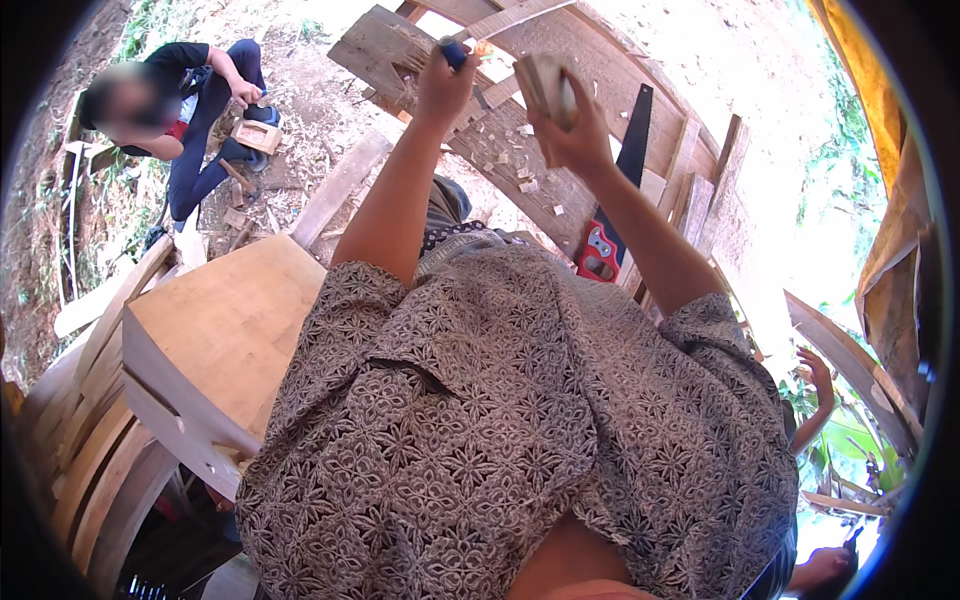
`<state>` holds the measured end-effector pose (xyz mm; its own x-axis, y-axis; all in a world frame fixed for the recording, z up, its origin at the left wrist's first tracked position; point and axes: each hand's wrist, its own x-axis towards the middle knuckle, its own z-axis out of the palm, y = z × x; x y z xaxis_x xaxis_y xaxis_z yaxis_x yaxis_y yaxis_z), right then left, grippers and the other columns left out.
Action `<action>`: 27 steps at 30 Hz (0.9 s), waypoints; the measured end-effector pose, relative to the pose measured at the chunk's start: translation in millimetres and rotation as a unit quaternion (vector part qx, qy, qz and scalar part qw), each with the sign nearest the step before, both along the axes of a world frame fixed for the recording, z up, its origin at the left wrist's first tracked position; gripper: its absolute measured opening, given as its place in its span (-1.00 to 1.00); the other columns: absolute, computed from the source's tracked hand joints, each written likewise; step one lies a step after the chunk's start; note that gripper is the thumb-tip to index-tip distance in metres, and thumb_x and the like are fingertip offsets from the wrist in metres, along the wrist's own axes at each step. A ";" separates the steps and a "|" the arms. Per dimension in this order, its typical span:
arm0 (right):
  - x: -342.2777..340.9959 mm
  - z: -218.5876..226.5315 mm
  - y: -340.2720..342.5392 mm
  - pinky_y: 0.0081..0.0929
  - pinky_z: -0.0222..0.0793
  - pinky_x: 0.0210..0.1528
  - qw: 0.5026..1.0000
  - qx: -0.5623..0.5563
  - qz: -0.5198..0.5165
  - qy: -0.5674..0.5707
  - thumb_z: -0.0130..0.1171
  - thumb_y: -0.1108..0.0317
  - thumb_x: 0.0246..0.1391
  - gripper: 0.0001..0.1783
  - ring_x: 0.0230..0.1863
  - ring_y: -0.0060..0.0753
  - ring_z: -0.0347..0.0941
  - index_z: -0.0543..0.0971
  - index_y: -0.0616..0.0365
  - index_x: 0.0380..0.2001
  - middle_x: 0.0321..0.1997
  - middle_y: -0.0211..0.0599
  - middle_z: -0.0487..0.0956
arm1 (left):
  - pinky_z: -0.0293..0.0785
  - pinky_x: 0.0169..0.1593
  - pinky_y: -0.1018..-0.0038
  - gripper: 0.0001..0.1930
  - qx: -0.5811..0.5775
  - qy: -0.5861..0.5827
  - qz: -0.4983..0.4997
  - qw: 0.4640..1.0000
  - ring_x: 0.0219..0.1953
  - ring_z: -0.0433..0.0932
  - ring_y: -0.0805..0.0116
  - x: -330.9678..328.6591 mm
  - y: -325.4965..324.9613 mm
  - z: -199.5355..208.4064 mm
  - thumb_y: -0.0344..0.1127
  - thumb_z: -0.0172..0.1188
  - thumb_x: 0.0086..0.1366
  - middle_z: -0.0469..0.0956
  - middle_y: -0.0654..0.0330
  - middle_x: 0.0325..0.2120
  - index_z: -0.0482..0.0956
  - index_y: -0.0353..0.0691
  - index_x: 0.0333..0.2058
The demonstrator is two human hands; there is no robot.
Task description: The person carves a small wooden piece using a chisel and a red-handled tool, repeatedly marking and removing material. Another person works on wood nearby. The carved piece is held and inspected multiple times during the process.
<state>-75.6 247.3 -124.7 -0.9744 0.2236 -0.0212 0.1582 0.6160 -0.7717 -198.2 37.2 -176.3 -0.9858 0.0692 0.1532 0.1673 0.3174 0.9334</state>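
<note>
The lower middle of the frame is filled by a patterned shirt (500, 390). At the upper middle, a blue handle (453, 52) is gripped in the closed left hand (447, 92); just to its right, a wooden block (545, 88), somewhat blurred, is clasped by the right hand (578, 132). Beneath both, a plank desk (605, 50) is strewn with wood chips (528, 187). A red-handled saw (634, 142) is seen right of centre, partly hidden by the right forearm. At upper left, a seated person (190, 110) is shown.

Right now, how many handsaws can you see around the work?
1: a red-handled handsaw lying on the wooden bench, beside the right hand. Others may be hidden from this view.
</note>
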 end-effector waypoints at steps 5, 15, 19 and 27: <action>85.2 -46.4 -3.9 0.18 0.33 0.18 0.968 0.171 0.018 -0.185 0.54 -0.13 -0.19 0.04 0.23 0.22 0.40 0.31 -0.51 0.42 0.12 0.13 0.45 | 0.50 -0.30 0.50 -0.83 0.183 -0.065 0.019 0.981 -0.38 0.54 0.56 -5.8 5.5 11.8 -0.27 0.26 0.41 0.58 0.27 -0.42 0.50 -0.16 -0.14; 111.0 -85.1 -19.2 0.37 0.06 0.32 0.968 0.161 0.013 -0.192 0.50 -0.20 -0.16 0.17 0.46 0.32 0.07 0.05 -0.61 0.49 0.40 0.09 0.18 | 0.57 -0.03 0.15 -0.47 -0.303 -0.111 -0.043 0.946 -0.09 0.67 0.00 50.5 -68.8 34.8 0.07 0.32 0.26 0.65 -0.03 -0.14 0.51 -0.23 0.00; 111.7 -90.9 -10.3 0.36 0.09 0.31 0.972 0.148 0.026 -0.178 0.48 -0.22 -0.13 0.13 0.45 0.31 0.11 0.09 -0.58 0.48 0.39 0.09 0.20 | 0.54 0.10 0.12 -0.31 -0.447 -0.163 -0.034 0.879 0.01 0.64 -0.09 88.4 -107.3 -30.0 0.13 0.37 0.21 0.66 -0.09 -0.06 0.50 -0.16 0.19; 104.9 -81.4 -10.7 0.25 0.04 0.35 0.973 0.118 0.019 -0.197 0.44 -0.20 -0.07 0.03 0.44 0.25 0.11 0.19 -0.43 0.45 0.37 0.05 0.24 | 0.55 0.01 0.14 -0.50 -0.385 -0.229 -0.039 0.893 -0.09 0.68 -0.06 96.9 -102.8 -57.7 0.07 0.40 0.18 0.71 -0.04 -0.20 0.61 -0.19 -0.07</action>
<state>29.2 236.6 -206.0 -0.9088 0.2325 -0.3465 0.3871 0.7798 -0.4920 -101.4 -65.6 -234.0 -0.9204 0.0517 -0.3874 -0.1259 0.8992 0.4191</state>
